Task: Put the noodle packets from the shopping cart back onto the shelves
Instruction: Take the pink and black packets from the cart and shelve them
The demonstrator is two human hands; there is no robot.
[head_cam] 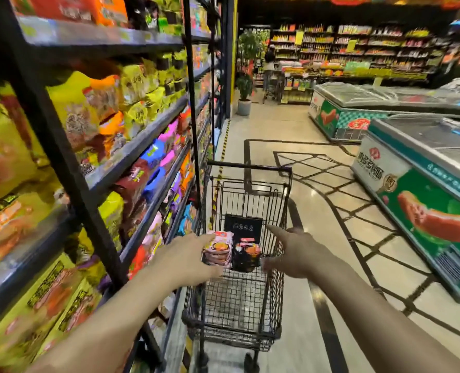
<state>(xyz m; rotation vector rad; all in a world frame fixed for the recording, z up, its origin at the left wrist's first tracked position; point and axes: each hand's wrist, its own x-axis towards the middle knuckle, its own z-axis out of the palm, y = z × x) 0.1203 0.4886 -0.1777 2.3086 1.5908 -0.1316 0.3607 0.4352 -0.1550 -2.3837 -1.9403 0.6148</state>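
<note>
A black wire shopping cart (250, 173) stands in the aisle just ahead of me, beside the shelves. Inside it stand two noodle multipacks side by side: a pink one (219, 251) on the left and a black one (247, 255) on the right. My left hand (188, 261) reaches over the cart's left rim, fingers extended and touching the pink pack's left side. My right hand (296, 253) is over the cart's right side, fingers spread, just right of the black pack and not holding it. Shelves of noodle packets (132, 103) run along my left.
Black metal shelving (142, 135) filled with bright packets lines the left. Chest freezers (422, 168) stand on the right across a tiled aisle. A potted plant (246, 84) and a distant person with a cart (270, 74) are at the far end.
</note>
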